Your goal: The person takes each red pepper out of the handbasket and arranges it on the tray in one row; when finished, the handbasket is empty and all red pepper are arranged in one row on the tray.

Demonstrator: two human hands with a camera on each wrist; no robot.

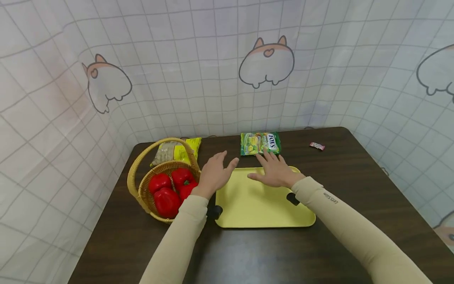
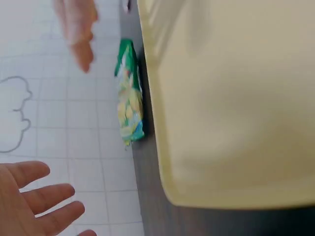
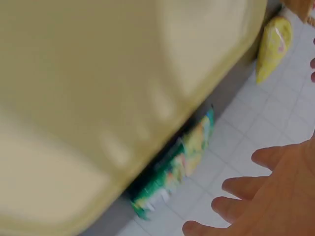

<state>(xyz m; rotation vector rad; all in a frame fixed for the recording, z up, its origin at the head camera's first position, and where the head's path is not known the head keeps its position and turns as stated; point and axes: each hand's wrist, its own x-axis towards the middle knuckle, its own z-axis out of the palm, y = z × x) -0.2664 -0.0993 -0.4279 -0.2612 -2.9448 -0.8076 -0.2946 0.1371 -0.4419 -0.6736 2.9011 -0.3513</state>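
Both hands hover over a yellow tray in the head view, with fingers spread and nothing held. My left hand is above the tray's left edge, beside the wicker basket. The right hand is over the tray's far right part, its fingertips overlapping the near edge of a green Fox's candy bag. In the left wrist view the left hand shows straight, parted fingers. The right wrist view likewise shows the right hand with extended fingers, and the candy bag beyond the tray rim.
Several red bell peppers fill the basket, whose tall handle arches up. Behind it lies a yellow, partly clear bag. A small pink wrapped candy is at the back right of the dark table. A patterned curtain borders the table.
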